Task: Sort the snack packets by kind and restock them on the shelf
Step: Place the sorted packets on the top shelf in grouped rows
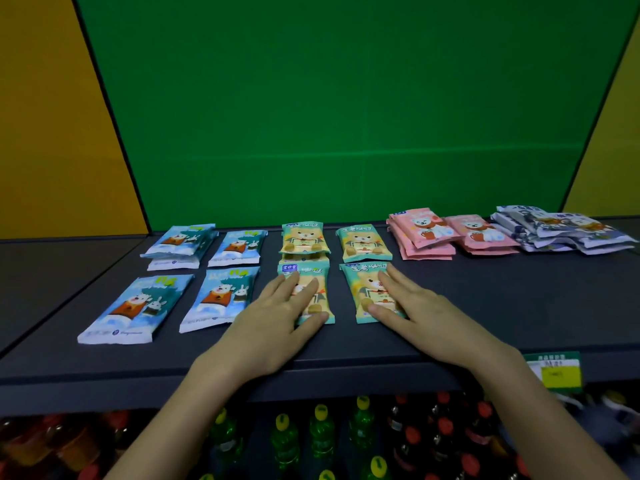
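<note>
Snack packets lie in groups on a dark shelf (485, 306). Blue rabbit packets (221, 296) fill the left, some stacked. Teal bear packets (363, 242) sit in the middle in two columns. Pink packets (422, 233) and blue-white packets (561, 233) are piled at the back right. My left hand (277, 313) lies flat, fingers spread, on the front left teal bear packet (301, 271). My right hand (412, 303) rests flat on the front right teal bear packet (360, 289). Neither hand closes around a packet.
A green back panel (346, 116) rises behind the shelf, with yellow panels at both sides. A green and yellow price tag (554, 372) hangs on the shelf's front edge at the right. Below stand bottles with yellow caps (322, 410) and red caps (443, 427).
</note>
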Available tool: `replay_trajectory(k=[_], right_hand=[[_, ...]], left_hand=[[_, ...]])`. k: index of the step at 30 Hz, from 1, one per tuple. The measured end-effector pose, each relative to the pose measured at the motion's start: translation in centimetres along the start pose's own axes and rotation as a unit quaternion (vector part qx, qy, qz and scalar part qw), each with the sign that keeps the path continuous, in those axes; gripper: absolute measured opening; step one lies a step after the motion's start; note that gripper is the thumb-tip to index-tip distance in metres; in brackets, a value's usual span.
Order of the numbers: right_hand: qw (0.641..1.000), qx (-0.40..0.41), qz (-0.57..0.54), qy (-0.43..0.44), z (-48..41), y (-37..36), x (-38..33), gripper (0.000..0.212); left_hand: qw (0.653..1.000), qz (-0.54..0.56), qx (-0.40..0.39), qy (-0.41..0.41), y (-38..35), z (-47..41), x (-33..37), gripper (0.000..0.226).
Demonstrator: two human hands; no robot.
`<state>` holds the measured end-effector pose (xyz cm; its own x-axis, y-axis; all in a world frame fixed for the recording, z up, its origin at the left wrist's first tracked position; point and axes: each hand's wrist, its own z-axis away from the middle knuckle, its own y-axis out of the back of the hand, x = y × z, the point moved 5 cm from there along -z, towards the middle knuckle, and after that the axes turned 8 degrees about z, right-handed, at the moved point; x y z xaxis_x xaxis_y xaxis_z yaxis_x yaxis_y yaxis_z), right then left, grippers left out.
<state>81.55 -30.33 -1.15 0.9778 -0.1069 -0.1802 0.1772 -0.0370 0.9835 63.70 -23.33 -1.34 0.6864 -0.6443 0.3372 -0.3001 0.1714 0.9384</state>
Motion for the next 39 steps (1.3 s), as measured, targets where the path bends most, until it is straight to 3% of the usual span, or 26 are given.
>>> replay_trajectory(k=[4, 7, 8, 13, 17, 21, 27, 32, 39], right_hand=[[1.0, -0.007, -0.002, -0.006, -0.1, 0.1, -0.2, 0.071], [1.0, -0.008, -0.005, 0.006, 0.3, 0.8, -0.2, 0.069], [1.0, 0.007, -0.004, 0.008, 0.6, 1.5, 0.2, 0.066], [0.991, 0.127, 0.014, -0.046, 0.9, 6.7, 5.8, 0.041], [0.981, 0.155, 0.023, -0.117, -1.2, 9.4, 12.7, 0.032], [0.975, 0.138, 0.05, -0.165, -4.3, 10.1, 17.9, 0.036], [0.979, 0.075, 0.095, -0.167, -8.1, 8.3, 20.1, 0.065], [0.975, 0.053, 0.12, -0.182, -8.6, 8.1, 20.3, 0.09], [0.973, 0.009, 0.122, -0.196, -9.8, 8.1, 20.3, 0.083]], left_hand=[[0.999, -0.035, -0.015, 0.017, 0.2, -0.2, 0.0, 0.064], [0.995, -0.093, 0.046, -0.008, 2.0, -0.3, 1.4, 0.098], [0.993, -0.094, 0.075, -0.017, 2.8, -0.5, 2.2, 0.099], [0.983, -0.006, 0.162, -0.082, 5.5, -4.0, 7.2, 0.039], [0.983, 0.006, 0.154, -0.095, 4.8, -9.3, 11.6, 0.035], [0.992, -0.035, 0.114, -0.032, 2.5, -15.3, 15.1, 0.052], [0.985, -0.075, 0.072, 0.139, -0.9, -21.0, 17.1, 0.084], [0.972, -0.021, 0.071, 0.222, -1.5, -22.4, 17.0, 0.08], [0.955, 0.061, 0.066, 0.283, -2.2, -23.2, 16.3, 0.094]])
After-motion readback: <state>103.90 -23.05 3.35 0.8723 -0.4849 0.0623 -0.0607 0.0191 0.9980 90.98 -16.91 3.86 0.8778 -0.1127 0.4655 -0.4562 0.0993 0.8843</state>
